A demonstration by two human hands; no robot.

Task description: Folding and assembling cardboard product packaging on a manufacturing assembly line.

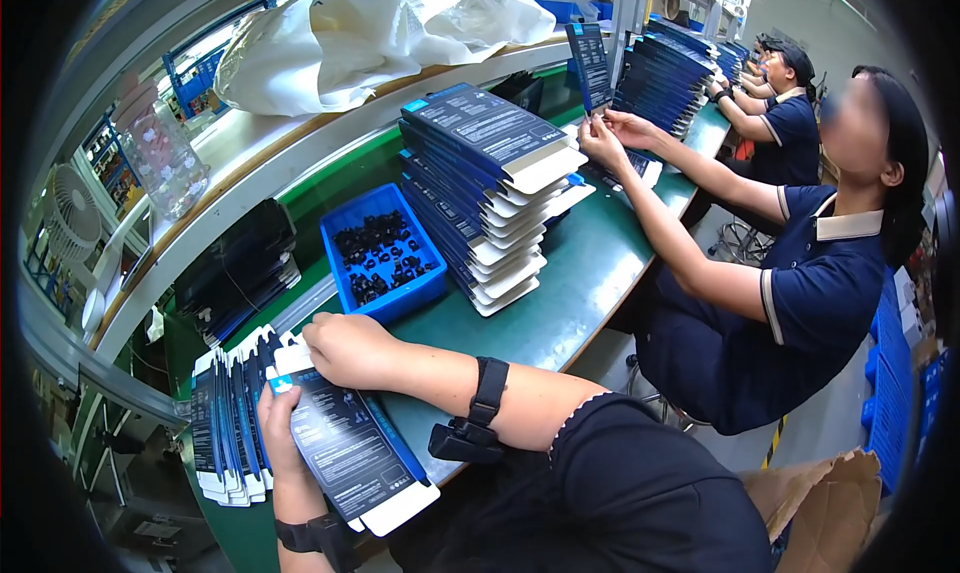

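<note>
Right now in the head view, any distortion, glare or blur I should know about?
Head view: strong fisheye, shelf edge bends, black vignette at corners; glare on white bags and ceiling light, upper right; co-worker's face blurred; hands and flat box sharp, evenly lit.

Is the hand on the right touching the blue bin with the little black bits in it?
Apart. The head view shows the right hand resting on the flat dark carton, with a strip of green table between its knuckles and the blue bin.

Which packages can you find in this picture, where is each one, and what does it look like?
Flat carton: in both hands, dark with white flaps.
Carton row: beside the left hand, on edge.
Carton stack: right of the blue bin, dark, white flaps.
</note>
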